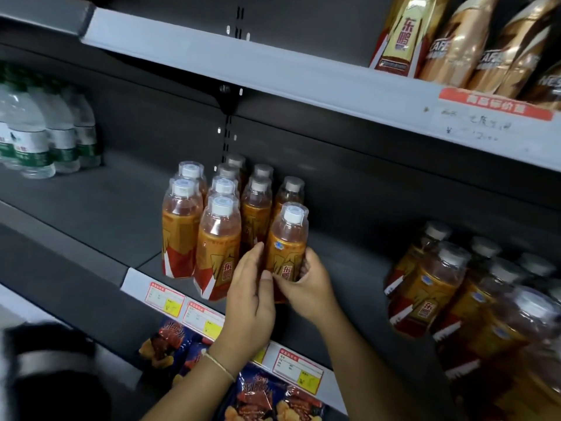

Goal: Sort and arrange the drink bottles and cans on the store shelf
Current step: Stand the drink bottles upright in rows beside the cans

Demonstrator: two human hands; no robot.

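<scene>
Ten orange drink bottles (218,238) stand grouped mid-shelf, three water bottles (45,132) far left.

Glossy clear plastic bottle (287,244), matt grey shelf (358,268)

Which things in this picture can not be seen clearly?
- Held bottle: its base is hidden behind the left hand and right hand, head view.
- Price tags: print too small to read.
- Bottles at right: blurred, cut off by the edge.
- Water bottles: cut off by the left edge.
</scene>
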